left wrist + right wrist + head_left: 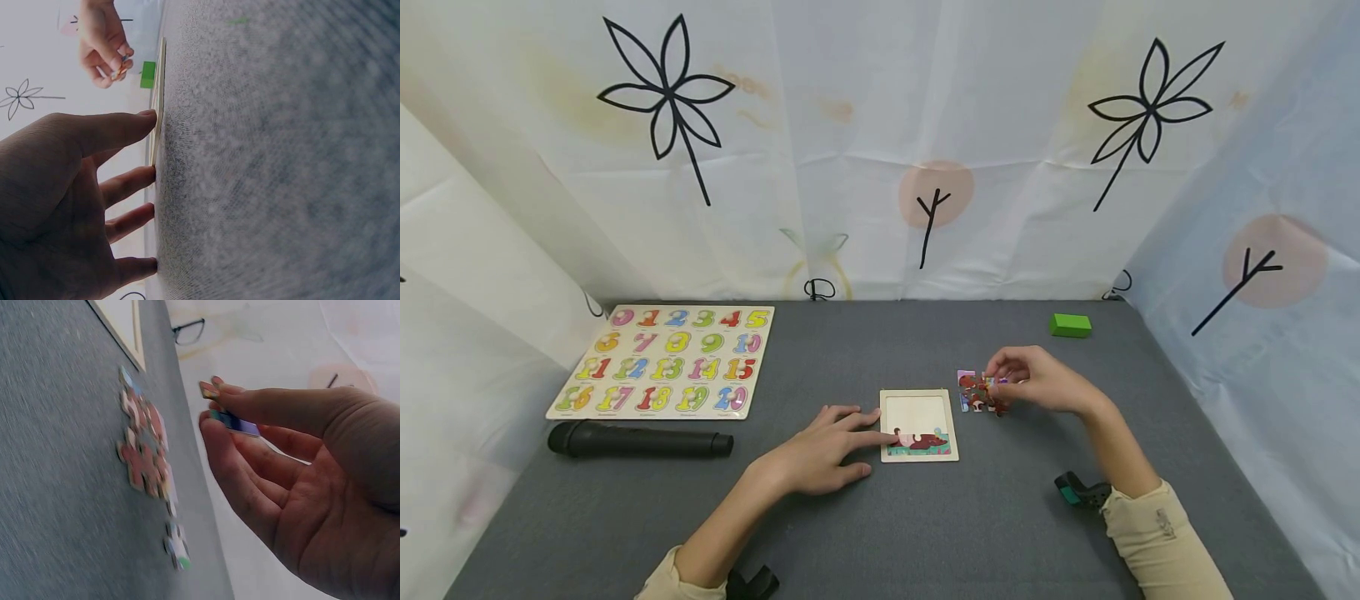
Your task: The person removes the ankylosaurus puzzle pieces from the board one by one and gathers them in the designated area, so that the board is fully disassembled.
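Note:
A small wooden puzzle tray (917, 408) lies in the middle of the table, with joined pieces (919, 442) of a brown and teal picture along its near edge. My left hand (831, 450) is spread at the tray's left side, its fingers extended and one fingertip over the joined pieces. Right of the tray, loose puzzle pieces (147, 450) lie in a cluster, brown and pink with knobs. Just above them, my right hand (1048, 382) pinches a jigsaw piece (239, 424) between thumb and fingers; blue-purple and orange parts of it show in the right wrist view.
A number puzzle board (658, 354) lies at the back left, and a black microphone (640, 440) lies in front of it. A green block (1070, 325) stands at the back right. White printed cloth (850, 167) closes off the table's back and sides.

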A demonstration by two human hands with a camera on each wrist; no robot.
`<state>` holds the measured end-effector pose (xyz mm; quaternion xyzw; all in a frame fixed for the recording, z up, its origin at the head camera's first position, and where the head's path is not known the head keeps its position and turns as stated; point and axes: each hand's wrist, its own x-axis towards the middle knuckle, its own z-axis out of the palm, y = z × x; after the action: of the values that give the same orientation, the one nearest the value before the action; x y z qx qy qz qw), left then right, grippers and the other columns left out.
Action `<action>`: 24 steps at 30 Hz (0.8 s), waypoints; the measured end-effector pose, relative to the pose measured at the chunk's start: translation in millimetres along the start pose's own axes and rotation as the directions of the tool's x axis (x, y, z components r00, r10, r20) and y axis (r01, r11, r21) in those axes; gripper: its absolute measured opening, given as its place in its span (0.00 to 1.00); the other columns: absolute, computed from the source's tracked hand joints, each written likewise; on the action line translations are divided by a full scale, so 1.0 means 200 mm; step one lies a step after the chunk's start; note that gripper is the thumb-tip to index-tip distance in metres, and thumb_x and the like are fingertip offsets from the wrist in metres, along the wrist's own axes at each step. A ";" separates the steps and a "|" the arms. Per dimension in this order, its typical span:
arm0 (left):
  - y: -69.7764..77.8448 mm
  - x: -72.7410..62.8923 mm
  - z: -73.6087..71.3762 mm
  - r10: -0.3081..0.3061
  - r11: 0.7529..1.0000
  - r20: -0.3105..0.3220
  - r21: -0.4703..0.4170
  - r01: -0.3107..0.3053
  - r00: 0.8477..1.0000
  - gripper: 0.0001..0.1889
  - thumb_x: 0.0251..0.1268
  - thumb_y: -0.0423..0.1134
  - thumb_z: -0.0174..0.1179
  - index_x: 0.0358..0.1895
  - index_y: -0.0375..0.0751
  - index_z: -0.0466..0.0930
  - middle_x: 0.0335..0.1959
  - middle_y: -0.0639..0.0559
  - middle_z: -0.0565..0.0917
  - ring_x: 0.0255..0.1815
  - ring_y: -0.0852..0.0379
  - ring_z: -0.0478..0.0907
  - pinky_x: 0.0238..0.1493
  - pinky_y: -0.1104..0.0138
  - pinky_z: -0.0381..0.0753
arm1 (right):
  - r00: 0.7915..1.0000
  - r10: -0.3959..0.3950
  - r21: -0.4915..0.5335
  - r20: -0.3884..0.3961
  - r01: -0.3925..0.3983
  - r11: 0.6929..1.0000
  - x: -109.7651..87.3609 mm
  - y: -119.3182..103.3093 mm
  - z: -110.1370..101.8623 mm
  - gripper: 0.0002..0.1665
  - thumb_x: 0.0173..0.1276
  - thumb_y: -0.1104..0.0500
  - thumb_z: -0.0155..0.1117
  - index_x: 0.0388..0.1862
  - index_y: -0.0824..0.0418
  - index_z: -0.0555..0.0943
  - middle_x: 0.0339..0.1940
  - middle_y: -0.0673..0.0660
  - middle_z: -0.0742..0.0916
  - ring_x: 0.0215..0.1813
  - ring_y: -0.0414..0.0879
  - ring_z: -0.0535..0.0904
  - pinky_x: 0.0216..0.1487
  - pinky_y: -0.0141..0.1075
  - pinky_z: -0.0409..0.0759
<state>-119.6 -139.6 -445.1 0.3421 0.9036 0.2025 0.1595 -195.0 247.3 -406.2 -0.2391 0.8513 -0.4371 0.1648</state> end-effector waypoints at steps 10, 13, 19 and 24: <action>0.00 0.00 0.00 0.015 1.000 -0.008 0.006 -0.015 1.000 0.29 0.78 0.42 0.66 0.79 0.64 0.75 0.86 0.45 0.69 0.86 0.37 0.62 0.82 0.35 0.61 | 0.994 0.070 0.050 0.079 -0.074 0.996 -0.05 0.09 -0.11 0.14 0.75 0.68 0.70 0.54 0.76 0.80 0.43 0.66 0.88 0.39 0.43 0.89 0.42 0.43 0.92; 0.00 0.00 0.00 0.015 1.000 -0.012 0.009 -0.015 1.000 0.29 0.78 0.42 0.66 0.79 0.64 0.76 0.86 0.45 0.69 0.86 0.37 0.63 0.82 0.35 0.61 | 0.989 0.103 0.057 0.103 -0.109 0.992 -0.05 0.12 -0.12 0.15 0.76 0.69 0.68 0.55 0.77 0.79 0.43 0.67 0.88 0.38 0.43 0.89 0.43 0.43 0.92; 0.00 0.00 0.00 0.014 1.000 -0.010 0.003 -0.014 1.000 0.29 0.78 0.42 0.66 0.79 0.63 0.76 0.86 0.45 0.69 0.86 0.36 0.63 0.83 0.34 0.60 | 0.973 0.171 0.032 0.158 -0.178 0.983 -0.05 0.16 -0.13 0.14 0.76 0.69 0.66 0.55 0.77 0.79 0.41 0.65 0.87 0.39 0.43 0.88 0.42 0.41 0.92; 0.00 0.00 0.00 0.011 1.000 -0.008 -0.004 -0.011 1.000 0.29 0.78 0.42 0.66 0.79 0.64 0.76 0.86 0.46 0.69 0.86 0.36 0.62 0.83 0.34 0.60 | 0.964 0.191 -0.021 0.183 -0.191 0.981 -0.05 0.17 -0.13 0.10 0.76 0.70 0.65 0.51 0.75 0.80 0.38 0.62 0.87 0.38 0.43 0.87 0.40 0.38 0.91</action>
<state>-119.0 -140.1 -444.6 0.3459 0.9020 0.2063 0.1557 -207.6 286.7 -418.3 -0.1955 0.8521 -0.3940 0.2838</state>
